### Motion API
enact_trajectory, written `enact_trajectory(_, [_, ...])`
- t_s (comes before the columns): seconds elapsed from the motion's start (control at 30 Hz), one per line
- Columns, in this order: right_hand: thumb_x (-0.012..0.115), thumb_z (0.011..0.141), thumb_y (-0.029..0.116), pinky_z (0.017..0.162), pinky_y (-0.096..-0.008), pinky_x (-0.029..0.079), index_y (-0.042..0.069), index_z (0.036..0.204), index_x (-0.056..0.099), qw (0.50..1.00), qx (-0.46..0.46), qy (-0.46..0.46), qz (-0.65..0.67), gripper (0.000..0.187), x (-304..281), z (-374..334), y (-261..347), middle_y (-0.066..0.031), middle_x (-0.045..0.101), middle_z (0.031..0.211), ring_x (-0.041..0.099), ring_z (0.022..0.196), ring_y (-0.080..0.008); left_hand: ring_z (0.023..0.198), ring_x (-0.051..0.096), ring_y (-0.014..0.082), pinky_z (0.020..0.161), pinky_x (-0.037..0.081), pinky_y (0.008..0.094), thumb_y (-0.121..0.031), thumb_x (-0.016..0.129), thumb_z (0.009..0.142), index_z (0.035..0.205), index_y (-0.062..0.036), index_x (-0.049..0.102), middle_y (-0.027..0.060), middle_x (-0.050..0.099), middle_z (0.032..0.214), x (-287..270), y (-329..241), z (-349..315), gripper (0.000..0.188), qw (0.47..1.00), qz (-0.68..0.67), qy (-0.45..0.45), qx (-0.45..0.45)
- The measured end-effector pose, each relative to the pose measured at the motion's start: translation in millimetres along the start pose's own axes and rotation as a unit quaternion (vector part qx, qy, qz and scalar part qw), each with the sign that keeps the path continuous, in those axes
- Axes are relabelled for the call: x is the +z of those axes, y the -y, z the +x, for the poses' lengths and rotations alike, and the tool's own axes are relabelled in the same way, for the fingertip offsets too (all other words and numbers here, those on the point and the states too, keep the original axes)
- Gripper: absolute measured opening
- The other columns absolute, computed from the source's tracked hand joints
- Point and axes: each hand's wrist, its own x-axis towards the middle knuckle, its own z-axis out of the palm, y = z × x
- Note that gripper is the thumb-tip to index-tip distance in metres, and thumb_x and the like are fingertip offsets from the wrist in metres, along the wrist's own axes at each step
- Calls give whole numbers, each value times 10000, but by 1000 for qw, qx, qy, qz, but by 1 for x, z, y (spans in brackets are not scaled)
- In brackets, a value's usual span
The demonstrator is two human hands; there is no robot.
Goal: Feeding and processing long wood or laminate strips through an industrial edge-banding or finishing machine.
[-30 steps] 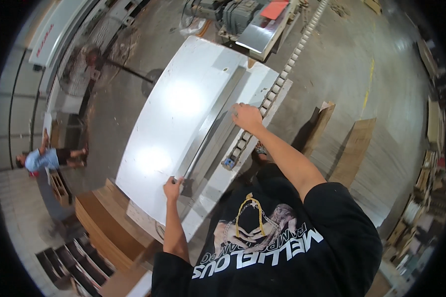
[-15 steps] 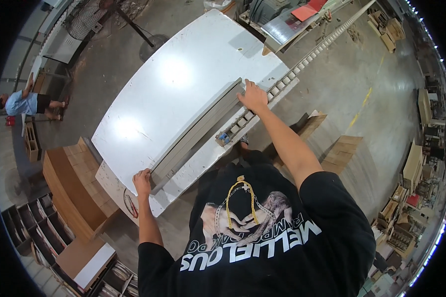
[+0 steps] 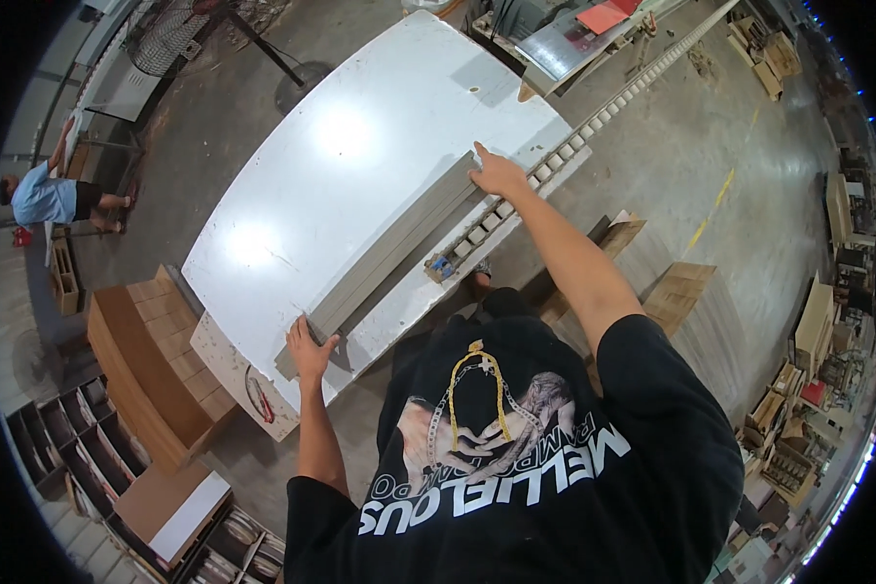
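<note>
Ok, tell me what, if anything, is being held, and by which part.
The left hand is on the lower-left end of the grey strips, the right hand at their upper-right end; whether either grips them cannot be told.

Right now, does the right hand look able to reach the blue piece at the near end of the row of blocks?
Probably yes: nothing visible covers the blue piece, though the right hand would have to leave the grey strips first.

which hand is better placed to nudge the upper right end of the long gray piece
Right, most likely: the right hand is at that end of the long gray piece, while the left hand is near its opposite end.
</note>
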Motion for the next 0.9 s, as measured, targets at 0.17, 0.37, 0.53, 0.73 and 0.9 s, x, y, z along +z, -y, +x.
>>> enact_trajectory(0.17, [614, 939, 467, 1021, -490, 530, 169, 1606, 385, 1000, -13, -15, -15, 765, -1, -7, 1, -194, 660, 1364, 636, 1246, -374, 1379, 439, 438, 1234, 260, 554, -290, 932, 690, 1503, 4, 434, 253, 517, 1455, 1, -6, 3, 998, 1000, -6, -2, -15])
enact_trajectory(0.37, [627, 935, 502, 988, -484, 550, 138, 1532, 472, 1000, 0, -29, -4, 716, 0, -10, 1, -184, 731, 1231, 679, 1175, -382, 1381, 428, 449, 1229, 258, 574, -242, 922, 701, 1485, 3, 434, 252, 502, 1456, 7, -2, 1, 956, 1000, 1, -18, -5])
enact_trajectory(0.53, [626, 934, 513, 1045, -469, 522, 119, 1541, 461, 997, 33, -73, -11, 742, 8, -7, 1, -174, 613, 1448, 623, 1285, -353, 1393, 416, 448, 1231, 249, 582, -236, 921, 700, 1486, 11, 422, 255, 490, 1462, 9, -4, 0, 963, 1000, 3, -28, -12])
enact_trajectory(0.73, [641, 925, 536, 1096, -459, 487, 170, 1596, 401, 998, 16, -43, 49, 801, -3, -4, 2, -171, 549, 1525, 566, 1362, -344, 1402, 415, 433, 1239, 244, 576, -224, 908, 707, 1489, 12, 420, 251, 485, 1467, 9, -6, -2, 952, 999, 3, -24, -23])
enact_trajectory(0.9, [655, 911, 549, 1064, -472, 506, 178, 1602, 400, 1000, -23, -11, 9, 824, -6, -10, 4, -189, 620, 1438, 606, 1306, -364, 1413, 409, 420, 1246, 235, 570, -213, 901, 703, 1491, 4, 423, 233, 479, 1480, 11, -7, -1, 947, 999, 7, -31, -27])
